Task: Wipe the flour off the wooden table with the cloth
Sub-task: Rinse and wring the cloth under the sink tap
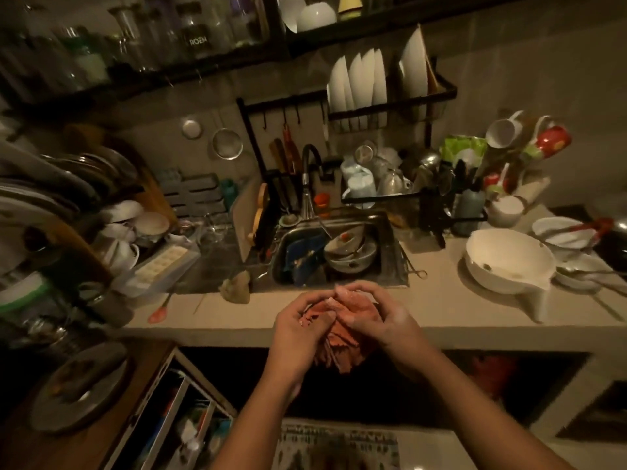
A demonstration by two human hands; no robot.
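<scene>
A crumpled pinkish-red cloth (339,337) is bunched between both of my hands, in front of the counter's front edge and just short of the sink. My left hand (298,337) grips its left side with curled fingers. My right hand (376,320) curls over the top and right side of it. Part of the cloth hangs down below my palms. A wooden table (20,439) edges into view at the lower left, carrying a round metal plate (79,385). I cannot make out flour on it in this dim light.
The steel sink (383,232) holds stacked bowls and a blue rag. A white bowl (509,262) and dishes sit on the counter (441,317) to the right, dish racks and an ice tray to the left. Open shelving lies below.
</scene>
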